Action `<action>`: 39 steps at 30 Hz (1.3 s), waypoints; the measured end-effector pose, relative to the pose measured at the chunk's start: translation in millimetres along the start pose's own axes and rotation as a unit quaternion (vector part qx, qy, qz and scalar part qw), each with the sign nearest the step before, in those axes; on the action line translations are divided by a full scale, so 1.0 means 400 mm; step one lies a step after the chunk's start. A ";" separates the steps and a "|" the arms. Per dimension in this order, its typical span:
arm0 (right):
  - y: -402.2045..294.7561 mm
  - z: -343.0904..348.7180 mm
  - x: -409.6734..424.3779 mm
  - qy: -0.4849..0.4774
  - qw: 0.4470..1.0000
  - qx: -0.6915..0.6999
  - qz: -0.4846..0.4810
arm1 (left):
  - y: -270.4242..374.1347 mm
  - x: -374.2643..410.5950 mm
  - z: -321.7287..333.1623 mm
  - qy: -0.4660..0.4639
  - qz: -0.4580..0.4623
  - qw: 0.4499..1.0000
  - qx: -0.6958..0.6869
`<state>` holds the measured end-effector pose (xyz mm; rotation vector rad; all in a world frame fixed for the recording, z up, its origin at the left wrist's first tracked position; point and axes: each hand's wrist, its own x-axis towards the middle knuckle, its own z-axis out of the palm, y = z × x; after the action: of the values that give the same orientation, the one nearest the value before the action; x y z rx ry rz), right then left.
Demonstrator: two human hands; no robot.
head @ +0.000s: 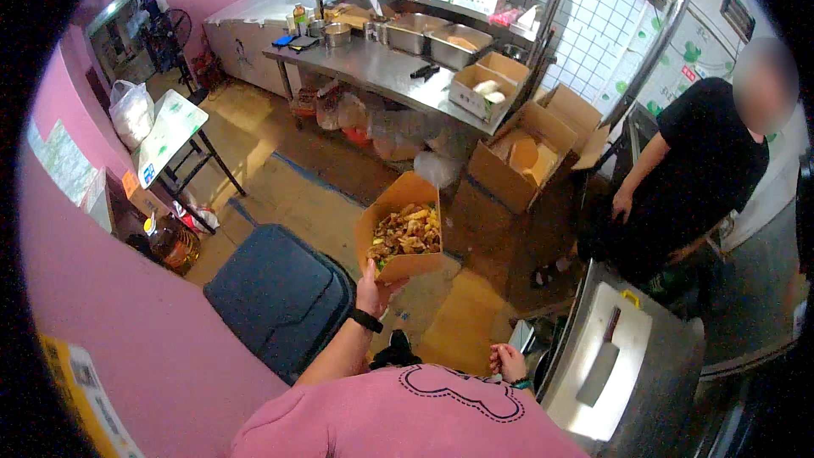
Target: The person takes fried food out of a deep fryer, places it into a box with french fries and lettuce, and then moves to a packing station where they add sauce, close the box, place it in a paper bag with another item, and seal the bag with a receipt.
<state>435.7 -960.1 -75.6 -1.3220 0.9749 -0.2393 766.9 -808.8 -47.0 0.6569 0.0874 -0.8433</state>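
My left hand, with a black band at the wrist, holds up an open kraft paper takeout box from below. Browned meat pieces with some green bits fill the box. Low at my right side, my right hand hangs with its fingers curled and nothing visible in them; a green bracelet circles that wrist. To the right of this hand, a cleaver lies on a white cutting board on a metal counter.
A lidded dark bin stands at the left. Ahead is a steel table with pans and a carton; open cardboard boxes sit beside it. A person in black stands at the right. A small table stands far left.
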 end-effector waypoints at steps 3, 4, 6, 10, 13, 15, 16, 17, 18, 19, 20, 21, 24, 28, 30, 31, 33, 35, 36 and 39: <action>-0.084 0.026 0.108 -0.015 1.000 0.004 0.026 | 0.062 0.106 0.013 0.003 0.005 1.000 0.007; -0.118 0.043 0.142 -0.007 0.999 -0.011 0.037 | 0.086 0.126 0.041 0.026 0.026 0.999 0.035; -0.167 0.074 0.218 -0.010 0.998 -0.020 0.057 | 0.123 0.195 0.057 0.028 0.033 0.999 0.030; -0.266 0.161 0.357 -0.056 0.993 0.000 0.101 | 0.176 0.291 0.081 0.077 0.014 0.995 0.063; -0.303 0.201 0.502 -0.113 0.990 -0.007 0.084 | 0.170 0.405 0.039 0.060 0.080 0.995 -0.008; -0.360 0.234 0.604 -0.126 0.986 -0.016 0.105 | 0.188 0.474 0.059 0.044 0.092 0.995 -0.003; -0.384 0.245 0.652 -0.135 0.985 -0.021 0.102 | 0.190 0.504 0.063 0.052 0.091 0.995 -0.001; -0.405 0.253 0.702 -0.144 0.984 -0.026 0.099 | 0.193 0.534 0.066 0.059 0.090 0.994 0.001; -0.429 0.264 0.768 -0.172 0.981 -0.038 0.077 | 0.199 0.577 0.050 0.062 0.083 0.995 -0.001; -0.460 0.279 0.828 -0.185 0.980 -0.033 0.071 | 0.206 0.626 0.034 0.062 0.077 0.995 -0.002; -0.493 0.296 0.886 -0.199 0.977 -0.027 0.065 | 0.207 0.677 0.021 0.062 0.071 0.996 -0.003; -0.533 0.316 0.941 -0.210 0.976 -0.022 0.061 | 0.218 0.716 0.046 0.074 0.080 0.994 -0.003; -0.659 0.401 1.067 -0.236 0.970 -0.039 0.046 | 0.272 0.810 0.107 0.099 0.092 0.991 -0.003; -0.788 0.514 1.222 -0.271 0.961 -0.036 0.043 | 0.313 0.956 0.136 0.108 0.106 0.988 -0.006; -0.836 0.583 1.293 -0.259 0.964 -0.003 0.059 | 0.347 1.030 0.146 0.109 0.114 0.987 -0.008; -0.852 0.618 1.325 -0.251 0.966 0.016 0.065 | 0.367 1.067 0.155 0.107 0.116 0.987 -0.012; -0.871 0.682 1.399 -0.241 0.969 0.014 0.057 | 0.407 1.145 0.155 0.094 0.117 0.989 -0.016; -0.905 0.742 1.463 -0.247 0.968 0.016 0.048 | 0.441 1.224 0.138 0.070 0.113 0.991 -0.016; -0.926 0.768 1.491 -0.250 0.967 0.018 0.043 | 0.476 1.249 0.167 0.096 0.106 0.990 0.007; -0.944 0.859 1.586 -0.241 0.967 0.068 0.046 | 0.552 1.383 0.125 0.087 0.057 0.994 0.033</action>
<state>1199.5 -1242.0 -55.8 -1.1330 0.5913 0.0863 1288.8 -1098.9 -74.4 0.7904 0.1783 -0.6803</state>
